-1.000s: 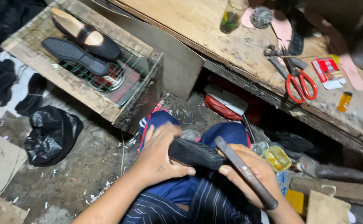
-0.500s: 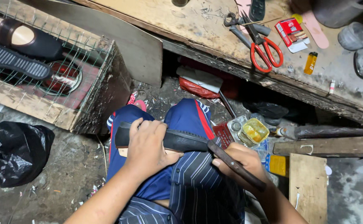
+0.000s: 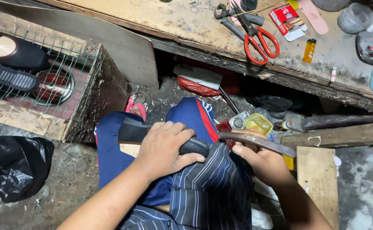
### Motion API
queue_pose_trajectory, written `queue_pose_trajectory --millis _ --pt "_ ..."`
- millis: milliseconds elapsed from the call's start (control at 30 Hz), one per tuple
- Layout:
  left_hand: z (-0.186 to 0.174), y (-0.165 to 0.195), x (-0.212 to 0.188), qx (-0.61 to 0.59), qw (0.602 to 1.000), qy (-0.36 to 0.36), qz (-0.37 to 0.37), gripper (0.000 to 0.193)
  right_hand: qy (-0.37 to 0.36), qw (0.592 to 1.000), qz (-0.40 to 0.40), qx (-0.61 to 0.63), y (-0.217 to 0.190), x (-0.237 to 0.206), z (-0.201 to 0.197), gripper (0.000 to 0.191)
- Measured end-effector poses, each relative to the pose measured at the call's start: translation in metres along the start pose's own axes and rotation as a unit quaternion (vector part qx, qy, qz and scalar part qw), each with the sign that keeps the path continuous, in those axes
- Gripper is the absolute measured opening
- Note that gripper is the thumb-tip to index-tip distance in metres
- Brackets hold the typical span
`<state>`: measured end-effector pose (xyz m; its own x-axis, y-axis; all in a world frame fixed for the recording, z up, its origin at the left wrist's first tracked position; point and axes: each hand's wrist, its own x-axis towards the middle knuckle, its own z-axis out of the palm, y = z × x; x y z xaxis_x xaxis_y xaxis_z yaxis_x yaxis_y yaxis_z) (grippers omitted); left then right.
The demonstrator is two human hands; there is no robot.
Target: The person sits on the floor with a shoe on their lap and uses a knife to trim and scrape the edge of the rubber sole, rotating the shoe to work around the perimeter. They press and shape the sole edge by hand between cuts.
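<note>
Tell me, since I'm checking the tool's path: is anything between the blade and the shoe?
Nothing visible. The right hand holds the blade with its tip right beside the black shoe, which the left hand presses on the lap. Whether they touch, I cannot tell.

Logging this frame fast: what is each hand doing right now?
Left hand: closed over a black shoe sole on the lap.
Right hand: closed around a long flat metal tool.

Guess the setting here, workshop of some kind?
Likely a small shoe-repair workshop. The left hand presses a black shoe sole on the lap, more shoes lie on a wire rack, and red-handled scissors sit on a worn workbench.
</note>
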<state>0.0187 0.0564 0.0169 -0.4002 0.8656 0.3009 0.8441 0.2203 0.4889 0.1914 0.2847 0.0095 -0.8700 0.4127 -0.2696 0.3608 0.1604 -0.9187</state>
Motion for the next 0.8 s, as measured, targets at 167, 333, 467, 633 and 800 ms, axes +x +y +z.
queue_pose_trajectory --millis 167,333,467,633,800 --pt "0.003 0.001 0.000 0.005 1.000 0.007 0.027 0.059 -0.061 0.997 0.006 0.048 0.015 0.005 0.017 0.023" --pt "0.004 -0.001 -0.002 0.012 0.999 -0.014 0.028 0.058 -0.164 0.983 0.076 -0.026 0.013 0.037 0.022 0.017" --pt "0.006 -0.001 -0.002 0.018 0.999 -0.010 0.030 0.056 -0.203 0.973 -0.030 -0.108 0.008 0.054 0.019 0.030" --pt "0.004 -0.004 -0.001 0.032 0.999 -0.008 0.005 0.056 -0.153 0.956 -0.152 -0.196 -0.004 0.049 0.031 0.029" --pt "-0.001 -0.004 -0.002 0.046 0.999 -0.004 0.006 0.054 -0.124 0.972 -0.104 -0.173 -0.025 0.049 0.044 0.027"
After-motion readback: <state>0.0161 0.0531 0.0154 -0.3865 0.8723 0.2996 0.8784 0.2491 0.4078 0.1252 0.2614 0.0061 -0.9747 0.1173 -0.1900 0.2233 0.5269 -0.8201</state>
